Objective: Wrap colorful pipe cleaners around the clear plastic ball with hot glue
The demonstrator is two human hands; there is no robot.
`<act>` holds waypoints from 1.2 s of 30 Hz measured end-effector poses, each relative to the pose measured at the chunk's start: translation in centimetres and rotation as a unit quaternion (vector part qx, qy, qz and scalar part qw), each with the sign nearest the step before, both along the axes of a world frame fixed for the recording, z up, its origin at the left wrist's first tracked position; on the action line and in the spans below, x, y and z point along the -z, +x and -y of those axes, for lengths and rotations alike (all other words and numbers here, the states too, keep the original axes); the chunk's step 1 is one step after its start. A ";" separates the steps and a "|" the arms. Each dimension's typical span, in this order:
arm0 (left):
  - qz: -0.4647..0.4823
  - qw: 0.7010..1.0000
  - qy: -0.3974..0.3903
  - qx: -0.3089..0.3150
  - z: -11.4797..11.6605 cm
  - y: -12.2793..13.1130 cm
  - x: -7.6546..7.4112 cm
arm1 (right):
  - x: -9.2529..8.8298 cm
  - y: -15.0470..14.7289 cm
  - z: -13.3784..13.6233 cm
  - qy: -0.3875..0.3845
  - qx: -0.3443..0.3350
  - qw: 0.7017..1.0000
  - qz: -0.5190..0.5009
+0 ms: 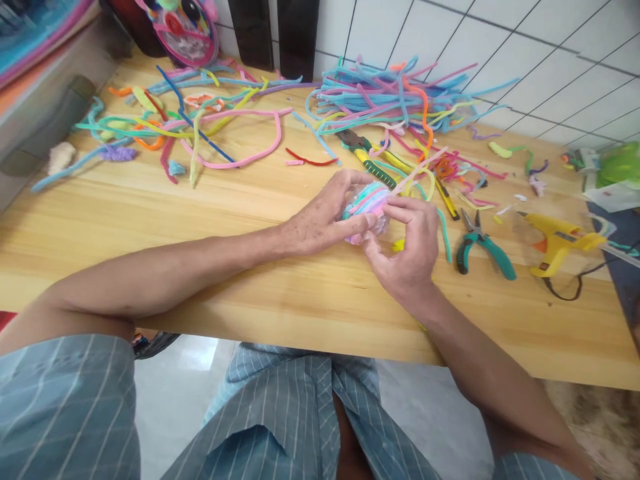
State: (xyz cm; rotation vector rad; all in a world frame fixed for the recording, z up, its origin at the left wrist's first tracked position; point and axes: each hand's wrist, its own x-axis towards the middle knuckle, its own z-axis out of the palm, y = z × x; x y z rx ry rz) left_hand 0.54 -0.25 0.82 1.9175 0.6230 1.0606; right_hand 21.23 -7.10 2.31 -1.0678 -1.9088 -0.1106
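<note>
Left hand: thumb laid across the near face of a striped pipe-cleaner piece, index finger arched over its far side, clasping it between them. Right hand: thumb and fingertips pinching the right edge of the same piece; exact contact too blurred to resolve.

Head view (1 of 1): piece sits between the 2 hands, over the middle of the worktop; cannot tell whether it touches the wood.

Done: pink, white, blue and turquoise strands lie side by side in a compact, rounded body. Left: 1 pale pink pipe cleaner projects at upper right, its end loose. Judged partly complete on that account; underside hidden.

Needle-nose pliers and yellow glue gun lie to the right, neither in hand. Behind: a heap of blue and pink pipe cleaners, apparently unused stock.
</note>
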 end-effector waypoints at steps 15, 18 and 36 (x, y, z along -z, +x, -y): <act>-0.009 1.000 0.017 -0.021 -0.2 0.2 -0.1 | 0.1 0.1 -0.3 0.036 -0.010 0.999 0.001; -0.007 0.999 0.038 -0.027 -0.1 0.4 0.2 | 0.4 0.2 -0.2 0.032 0.000 0.999 0.012; 0.013 0.998 0.006 -0.061 0.7 0.5 -0.5 | -0.9 1.4 -0.1 0.021 -0.040 0.998 0.043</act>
